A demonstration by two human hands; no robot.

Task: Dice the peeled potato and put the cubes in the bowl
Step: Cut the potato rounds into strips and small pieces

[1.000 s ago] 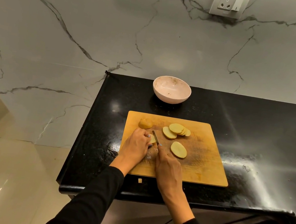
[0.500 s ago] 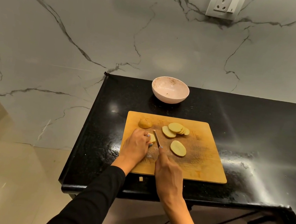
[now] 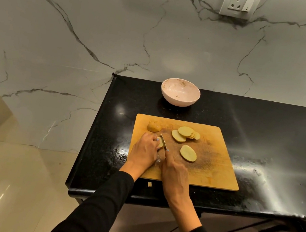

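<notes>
Little has changed since the earlier frames: my left hand [image 3: 145, 150] still pins the same potato piece [image 3: 160, 142] on the cutting board [image 3: 218, 166], fingers curled down over it. My right hand [image 3: 174, 169] still grips the knife [image 3: 163, 142], fingers wrapped round the handle with the forefinger laid along the top. The blade sits against the piece just right of my left fingertips, about where it was before; only the camera view has shifted a bit. I cannot tell how deep the cut goes.

Loose slices have not moved: a fanned stack [image 3: 185, 134] at the board's far middle, and a single oval slice [image 3: 188, 153] just right of the knife. The potato end piece [image 3: 154, 126] lies at the far-left corner of the board. The bowl [image 3: 180, 92] stands beyond the board on the black counter [image 3: 267, 124], well apart from the slices, no cubes in it. One small cube [image 3: 149, 184] lies on the counter, just off the board's near edge between my wrists. Both sleeves are black.
</notes>
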